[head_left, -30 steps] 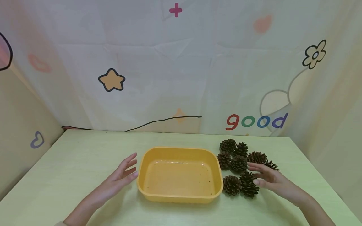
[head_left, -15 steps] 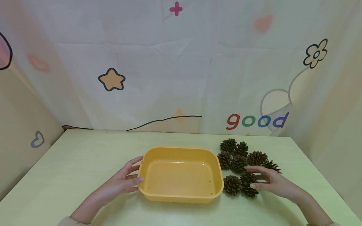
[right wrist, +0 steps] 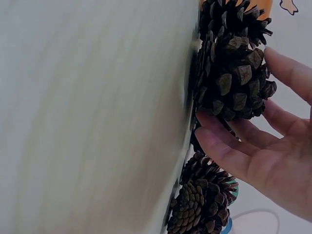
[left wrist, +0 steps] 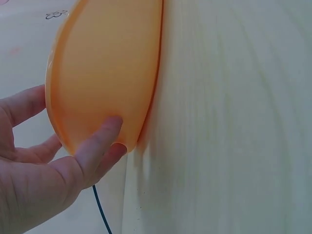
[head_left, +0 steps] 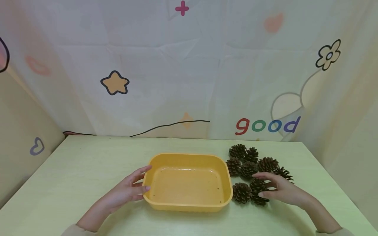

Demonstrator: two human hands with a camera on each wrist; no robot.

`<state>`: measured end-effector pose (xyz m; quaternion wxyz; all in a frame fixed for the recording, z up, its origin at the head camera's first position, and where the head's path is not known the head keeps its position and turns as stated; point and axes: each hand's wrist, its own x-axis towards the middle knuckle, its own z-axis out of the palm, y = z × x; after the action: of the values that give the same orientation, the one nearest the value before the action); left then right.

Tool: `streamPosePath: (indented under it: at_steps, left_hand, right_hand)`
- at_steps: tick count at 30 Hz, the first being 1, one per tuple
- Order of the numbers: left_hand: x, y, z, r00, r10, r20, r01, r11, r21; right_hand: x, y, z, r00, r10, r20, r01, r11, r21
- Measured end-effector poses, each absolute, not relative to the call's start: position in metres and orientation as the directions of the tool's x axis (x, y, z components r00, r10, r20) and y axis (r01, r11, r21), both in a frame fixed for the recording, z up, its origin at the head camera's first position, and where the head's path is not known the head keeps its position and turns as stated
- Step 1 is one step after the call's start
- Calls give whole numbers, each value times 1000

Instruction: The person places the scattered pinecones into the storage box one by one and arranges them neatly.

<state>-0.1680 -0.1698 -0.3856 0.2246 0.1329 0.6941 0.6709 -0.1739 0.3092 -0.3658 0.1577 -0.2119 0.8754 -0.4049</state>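
Pinecone (head_left: 256, 189) partly behind right fingers (head_left: 266, 176)

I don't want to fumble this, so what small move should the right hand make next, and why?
Probably close the right hand gently on the pine cone and lift it a little. Its fingers lie about that cone, which rests on the table. The left hand holds the edge of the tray, and no cone lies inside.
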Motion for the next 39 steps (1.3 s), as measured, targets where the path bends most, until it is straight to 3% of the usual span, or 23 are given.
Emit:
streamPosePath:
  at_steps: [9, 28, 39]
  left_hand:
    - [-171, -172, -386, -839, 536, -94, -95, 26, 995]
    - [-167, -169, -385, -857, 509, -81, -102, -12, 995]
    - [-168, -167, -385, -868, 486, -100, -114, 0, 993]
  right_hand:
    - [-175, 308, -368, -868, -489, -83, -262, 594, -761]
    - [-174, 310, -368, -859, -508, -63, -283, 574, -768]
    - [-167, 315, -353, -908, -419, -20, -260, 601, -756]
